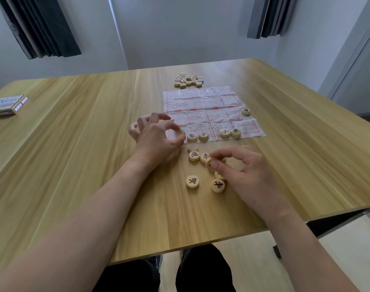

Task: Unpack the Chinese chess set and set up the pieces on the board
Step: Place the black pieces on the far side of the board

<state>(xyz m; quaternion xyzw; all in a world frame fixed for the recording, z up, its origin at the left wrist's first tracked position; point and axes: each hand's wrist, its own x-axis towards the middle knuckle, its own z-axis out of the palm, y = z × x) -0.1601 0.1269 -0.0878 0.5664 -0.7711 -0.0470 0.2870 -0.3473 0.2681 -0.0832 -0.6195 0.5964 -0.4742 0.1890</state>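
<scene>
A crinkled plastic board (211,110) with red grid lines lies on the wooden table (74,144). Several black-lettered wooden pieces (230,132) stand along its near edge, and one piece (246,111) stands at its right edge. My left hand (156,135) pinches a piece (178,132) between thumb and forefinger at the board's near left corner. My right hand (241,167) pinches another piece (211,164), tilted on edge, above several loose pieces (192,181) in front of the board. A heap of red-lettered pieces (189,80) lies beyond the board's far edge.
The chess set's box (8,106) lies at the table's far left edge. The table's near edge runs just behind my forearms, with my legs below it. Dark curtains hang on the back wall to the left and right.
</scene>
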